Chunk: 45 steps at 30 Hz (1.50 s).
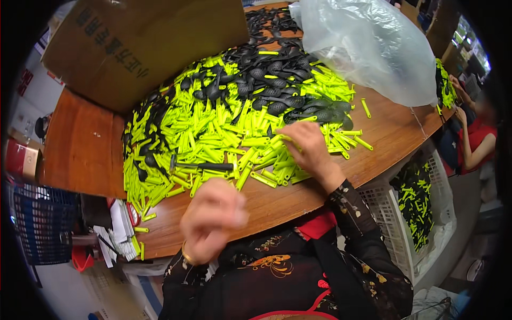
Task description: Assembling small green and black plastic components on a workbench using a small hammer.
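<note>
Brown, varnished wood makes up the broad tabletop (392,136), with a tall brown cardboard carton (144,50) at its far left and a translucent white plastic bag (368,50) at its far right. Between them spreads a heap of slim lime-green plastic handles (186,125), mixed toward the far side with black spoon-shaped plastic heads (274,82), some of them perforated. The bare right hand (306,146) reaches over the near right part of the heap, fingers bent down and gathered at the green handles; whether they pinch one I cannot tell. The bare left hand (213,221) hangs over the near edge, closer to the body, loosely curled and blurred, so I cannot tell whether it holds anything. Beyond it lies a black-gripped tool (216,166) with a metal crosspiece, its length running left to right. One flat lime-green handle (256,142) sits just left of the right hand's fingertips, its long axis also roughly left to right; the right hand is clearly the nearer, the left lying well toward the body.
</note>
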### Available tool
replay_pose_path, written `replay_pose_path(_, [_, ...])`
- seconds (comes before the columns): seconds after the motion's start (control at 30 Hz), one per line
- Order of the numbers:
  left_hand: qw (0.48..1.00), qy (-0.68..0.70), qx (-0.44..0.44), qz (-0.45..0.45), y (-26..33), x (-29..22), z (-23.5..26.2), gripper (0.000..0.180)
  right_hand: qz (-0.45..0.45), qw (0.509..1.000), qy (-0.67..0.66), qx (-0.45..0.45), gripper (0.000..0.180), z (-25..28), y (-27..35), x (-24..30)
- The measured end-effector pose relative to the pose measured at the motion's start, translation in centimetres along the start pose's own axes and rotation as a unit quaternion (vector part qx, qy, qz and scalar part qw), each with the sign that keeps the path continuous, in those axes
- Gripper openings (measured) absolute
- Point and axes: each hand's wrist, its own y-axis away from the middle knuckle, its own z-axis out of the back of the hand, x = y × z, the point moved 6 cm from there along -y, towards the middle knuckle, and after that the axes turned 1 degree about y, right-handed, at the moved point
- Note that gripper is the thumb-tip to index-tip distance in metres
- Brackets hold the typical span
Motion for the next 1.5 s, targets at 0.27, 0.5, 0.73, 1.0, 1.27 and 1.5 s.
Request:
replay_pose_path(0.27, [0.931, 0.217, 0.169, -0.240, -5.8, -7.5, -6.3, 0.031, -0.098, 0.988, 0.117, -0.006, 0.034, -3.1, -2.4, -8.3])
replay_pose_path(0.5, [0.946, 0.151, 0.118, -0.263, -6.7, -7.7, -8.6, 0.031, -0.105, 0.990, 0.039, -0.086, 0.020, -0.5, -2.2, -8.0])
replay_pose_path(0.73, [0.952, 0.014, -0.282, 0.120, -4.4, 9.8, -1.9, 0.039, -0.222, 0.747, -0.627, -0.003, 0.020, -4.4, -1.9, -2.0])
replay_pose_path(1.0, [0.917, 0.008, -0.341, 0.205, 0.4, 16.0, 2.9, 0.034, -0.006, 0.930, -0.302, 0.208, 0.026, -5.1, -1.5, -0.2])
replay_pose_path(1.27, [0.919, 0.007, -0.273, 0.283, 1.3, 16.2, 2.7, 0.033, 0.100, 0.965, -0.049, 0.238, 0.018, -6.1, -0.4, -0.3])
replay_pose_path(1.5, [0.916, -0.051, -0.209, 0.338, 1.9, 16.9, 0.4, 0.039, -0.105, 0.930, -0.349, -0.053, 0.016, -2.0, -1.9, -2.5])
